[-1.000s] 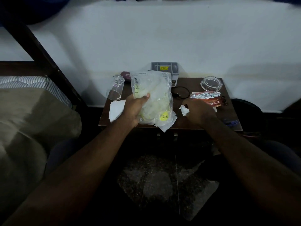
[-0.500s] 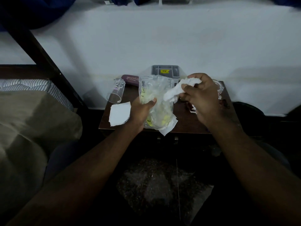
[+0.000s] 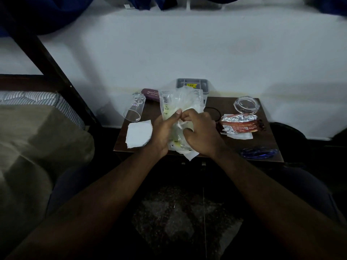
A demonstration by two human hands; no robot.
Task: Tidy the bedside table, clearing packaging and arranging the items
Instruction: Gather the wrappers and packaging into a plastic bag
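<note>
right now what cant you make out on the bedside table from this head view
- Contents of the clear plastic bag: the left hand and right hand cover its middle.
- Grey box at the wall: the bag hides its front, and its yellow label is too small to read.
- Foil wrapper: print too small and dim.
- Blue object at the table's front right: blurred, dark.

Both hands, left hand [image 3: 161, 134] and right hand [image 3: 201, 134], with the clear crinkled plastic bag [image 3: 180, 102], block the middle of the dark wooden bedside table [image 3: 231, 145]. Bare wood lies between the silver-and-red foil wrapper [image 3: 238, 123] and the blue plastic loop [image 3: 259, 152]; the white torn paper sheet [image 3: 139, 134] and tipped clear drinking glass [image 3: 134, 107] crowd the left
</note>
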